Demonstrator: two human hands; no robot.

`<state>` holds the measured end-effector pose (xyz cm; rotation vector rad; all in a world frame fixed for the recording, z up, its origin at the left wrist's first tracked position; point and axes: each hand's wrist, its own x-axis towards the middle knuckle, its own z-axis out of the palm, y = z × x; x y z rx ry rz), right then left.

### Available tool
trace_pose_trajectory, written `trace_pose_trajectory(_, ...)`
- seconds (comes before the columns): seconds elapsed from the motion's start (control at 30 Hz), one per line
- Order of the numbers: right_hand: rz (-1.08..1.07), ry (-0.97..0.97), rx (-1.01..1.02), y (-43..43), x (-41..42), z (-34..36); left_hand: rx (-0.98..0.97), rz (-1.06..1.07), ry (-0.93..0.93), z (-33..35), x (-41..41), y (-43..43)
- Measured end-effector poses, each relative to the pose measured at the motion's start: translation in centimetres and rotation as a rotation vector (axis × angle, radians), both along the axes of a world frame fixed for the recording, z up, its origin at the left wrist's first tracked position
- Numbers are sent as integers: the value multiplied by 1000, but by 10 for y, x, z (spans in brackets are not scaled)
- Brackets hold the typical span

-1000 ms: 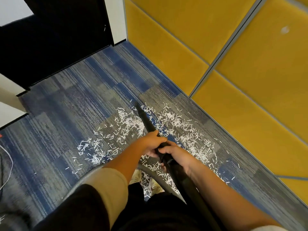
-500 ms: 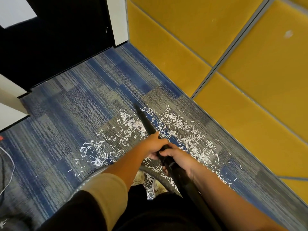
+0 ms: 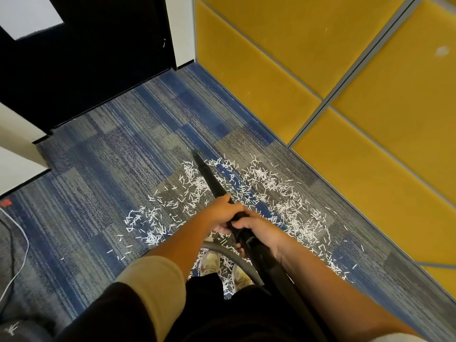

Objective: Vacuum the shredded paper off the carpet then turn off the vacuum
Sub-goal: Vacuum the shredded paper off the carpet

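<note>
We grip the black vacuum wand (image 3: 214, 183) with both hands: our right hand (image 3: 257, 229) curls around it nearest us and our left hand (image 3: 222, 213) wraps it just ahead. Its tip lies among the shredded paper (image 3: 269, 181) scattered over the blue-grey carpet (image 3: 111, 156), near the yellow wall panels (image 3: 246, 70).
</note>
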<state>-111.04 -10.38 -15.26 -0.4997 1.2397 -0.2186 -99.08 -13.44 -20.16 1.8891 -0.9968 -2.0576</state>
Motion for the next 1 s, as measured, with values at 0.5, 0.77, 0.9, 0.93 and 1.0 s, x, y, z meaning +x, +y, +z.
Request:
trace_pose_trajectory(0.5,14,-19,-31,-2,28,-10,4,-26,2,2,28,-3)
trace_pose_trajectory(0.77,69,-35,-7,25,17,-10,63,19,15,9,22,31)
trace_pose_trajectory(0.9,106,-23,-11,49,-2,-15,96,75,30,10,5,58)
trace_pose_trajectory(0.93,113,-19,-16,55,-9,-17,101,76,23,10,-2,65)
trace_pose_trajectory(1.0,109,-18,-14,69,-22,-20,105,56,5,11,-15,78)
